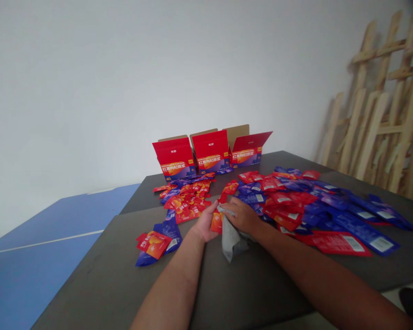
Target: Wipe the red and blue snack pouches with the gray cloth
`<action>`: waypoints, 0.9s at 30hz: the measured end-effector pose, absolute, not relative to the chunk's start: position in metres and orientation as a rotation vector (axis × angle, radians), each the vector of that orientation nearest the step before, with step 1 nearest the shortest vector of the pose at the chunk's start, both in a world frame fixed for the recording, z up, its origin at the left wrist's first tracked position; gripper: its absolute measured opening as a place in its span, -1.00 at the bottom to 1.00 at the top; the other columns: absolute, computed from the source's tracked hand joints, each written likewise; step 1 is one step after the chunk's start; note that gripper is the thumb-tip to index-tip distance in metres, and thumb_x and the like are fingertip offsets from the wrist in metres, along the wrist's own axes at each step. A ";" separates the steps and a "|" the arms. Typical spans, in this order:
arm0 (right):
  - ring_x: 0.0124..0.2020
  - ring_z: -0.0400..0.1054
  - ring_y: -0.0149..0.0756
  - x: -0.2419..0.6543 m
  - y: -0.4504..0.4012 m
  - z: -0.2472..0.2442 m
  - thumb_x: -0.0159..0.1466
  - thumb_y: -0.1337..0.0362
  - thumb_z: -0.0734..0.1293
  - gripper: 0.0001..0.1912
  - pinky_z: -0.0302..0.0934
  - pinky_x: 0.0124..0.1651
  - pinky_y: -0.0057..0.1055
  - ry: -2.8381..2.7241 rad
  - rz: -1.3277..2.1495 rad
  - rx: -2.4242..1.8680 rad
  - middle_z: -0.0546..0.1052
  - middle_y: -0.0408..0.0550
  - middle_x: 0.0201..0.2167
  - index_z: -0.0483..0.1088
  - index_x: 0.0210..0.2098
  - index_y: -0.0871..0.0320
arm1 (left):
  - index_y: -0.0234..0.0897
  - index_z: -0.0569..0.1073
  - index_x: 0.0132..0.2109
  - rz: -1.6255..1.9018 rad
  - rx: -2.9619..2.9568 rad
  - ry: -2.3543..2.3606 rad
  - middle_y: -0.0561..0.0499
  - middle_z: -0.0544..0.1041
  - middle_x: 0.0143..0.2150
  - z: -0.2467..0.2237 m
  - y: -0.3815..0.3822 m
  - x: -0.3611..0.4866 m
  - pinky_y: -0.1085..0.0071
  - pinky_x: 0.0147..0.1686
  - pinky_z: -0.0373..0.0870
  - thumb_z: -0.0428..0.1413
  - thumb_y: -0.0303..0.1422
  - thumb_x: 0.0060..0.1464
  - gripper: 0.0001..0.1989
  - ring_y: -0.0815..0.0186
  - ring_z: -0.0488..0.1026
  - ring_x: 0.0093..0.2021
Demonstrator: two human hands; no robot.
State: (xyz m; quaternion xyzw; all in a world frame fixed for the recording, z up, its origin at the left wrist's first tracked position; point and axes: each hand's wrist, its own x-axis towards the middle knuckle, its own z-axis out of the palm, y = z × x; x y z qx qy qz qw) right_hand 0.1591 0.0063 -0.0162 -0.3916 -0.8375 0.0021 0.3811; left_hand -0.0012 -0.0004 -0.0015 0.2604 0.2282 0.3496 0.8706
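Forearms over dark tabletop, sachet in left grip, cloth in right grip, pale wall behind.

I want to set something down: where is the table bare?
The dark table is bare at near left, between its left edge, the small sachet group and the left forearm, and between the forearms, nearer than the grey cloth. Crowded: the right side, under the large sachet pile, and before the red boxes, where another pile lies.
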 end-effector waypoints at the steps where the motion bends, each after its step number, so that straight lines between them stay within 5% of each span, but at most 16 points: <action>1: -0.29 0.31 -0.27 0.160 0.008 -0.016 0.29 0.26 0.22 -0.73 0.28 -0.20 -0.34 -2.109 0.009 -1.025 0.40 -0.02 -0.31 0.45 -0.07 0.11 | -0.40 0.43 -0.03 0.727 0.550 0.486 -0.18 0.57 -0.22 -0.002 -0.001 -0.001 0.24 -0.05 0.34 0.02 -0.12 0.14 -0.56 0.12 0.53 -0.18; 15: -0.22 0.34 -0.21 0.176 0.023 -0.012 0.28 0.25 0.23 -0.75 0.26 -0.10 -0.30 -1.795 -0.006 -1.261 0.45 0.03 -0.29 0.46 -0.12 0.18 | -0.45 0.40 0.04 0.693 0.509 0.483 -0.20 0.57 -0.18 -0.003 0.000 -0.002 0.26 0.02 0.29 0.00 -0.18 0.16 -0.56 0.13 0.52 -0.12; 27: -0.32 0.30 -0.29 0.143 -0.025 -0.002 0.23 0.28 0.28 -0.75 0.21 -0.26 -0.36 -2.442 -0.134 -0.804 0.43 -0.01 -0.28 0.47 -0.11 0.07 | -0.41 0.48 -0.12 0.783 0.475 0.467 -0.16 0.57 -0.33 -0.007 0.010 -0.006 0.23 -0.14 0.37 0.02 -0.03 0.10 -0.51 0.11 0.54 -0.25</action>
